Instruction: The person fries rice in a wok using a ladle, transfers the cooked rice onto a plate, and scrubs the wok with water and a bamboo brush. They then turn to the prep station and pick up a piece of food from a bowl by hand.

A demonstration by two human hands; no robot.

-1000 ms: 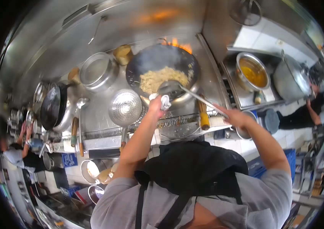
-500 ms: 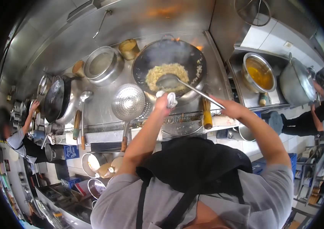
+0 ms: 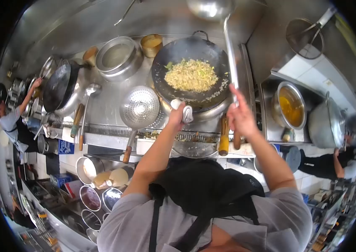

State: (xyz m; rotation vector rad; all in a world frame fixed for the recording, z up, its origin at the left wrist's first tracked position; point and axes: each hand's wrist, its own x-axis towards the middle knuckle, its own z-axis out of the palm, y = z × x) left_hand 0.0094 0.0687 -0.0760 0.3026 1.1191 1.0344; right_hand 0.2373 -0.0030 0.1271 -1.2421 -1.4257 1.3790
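Blackened metal is curving around a mound of yellowish fried rice (image 3: 191, 76) flecked with green, which is sitting in the middle of the large wok (image 3: 163, 80) on the range, with stray grains clinging to the wok's right side. The left hand (image 3: 178, 116) is closing around a folded white cloth (image 3: 188, 114) at the near rim; whatever part of the rim lies under the cloth is staying hidden. The right hand (image 3: 242, 117) is holding a long steel ladle (image 3: 230, 54) upright, just beside the wok's right edge, some fingers lying extended along the handle; it is blurring a little, so how firmly it is gripping, I cannot tell. The ladle's bowl is hanging clear of the rice, up near the top edge of the view.

A brush with a yellow handle (image 3: 224, 140) is standing near the right hand. Left of the wok, a perforated skimmer (image 3: 139, 107) is lying on the steel counter (image 3: 106, 109), and beyond it stacked steel pots (image 3: 119, 63) are resting beside a tin can (image 3: 151, 46). To the right, a steel bowl (image 3: 299, 119) is holding orange-yellow liquid next to a big lidded pot (image 3: 321, 119). Two other people are standing farther off, one at each side.
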